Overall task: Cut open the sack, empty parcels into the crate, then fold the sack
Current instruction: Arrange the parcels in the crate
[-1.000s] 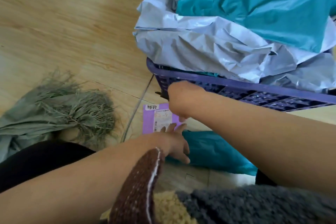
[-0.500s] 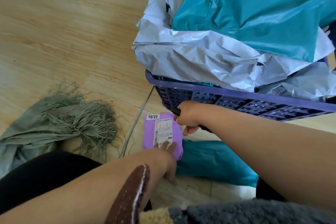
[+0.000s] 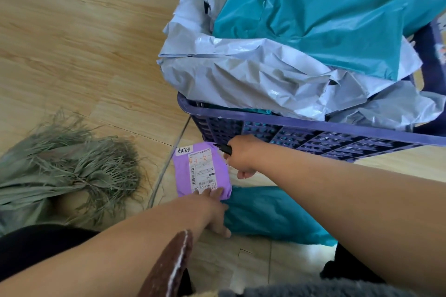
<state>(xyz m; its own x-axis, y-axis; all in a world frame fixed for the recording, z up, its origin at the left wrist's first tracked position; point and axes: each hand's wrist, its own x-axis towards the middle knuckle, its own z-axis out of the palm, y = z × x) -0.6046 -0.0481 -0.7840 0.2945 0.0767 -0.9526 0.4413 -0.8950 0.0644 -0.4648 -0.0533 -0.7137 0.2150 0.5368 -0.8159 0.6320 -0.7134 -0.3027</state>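
A: Purple parcel flat on floor, just in front of crate. Left hand, fingers loose, resting on its near edge.
B: Right hand?
A: Clenched on a black cutter, by the parcel's far corner.
B: Handling?
A: Looks light, soft, slick film. I'd pinch an edge w/ thumb under, not the face.

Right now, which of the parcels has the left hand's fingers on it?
The small purple parcel on the floor, label up. The left hand presses its near edge; the teal parcel beside it and those heaped in the crate go untouched.
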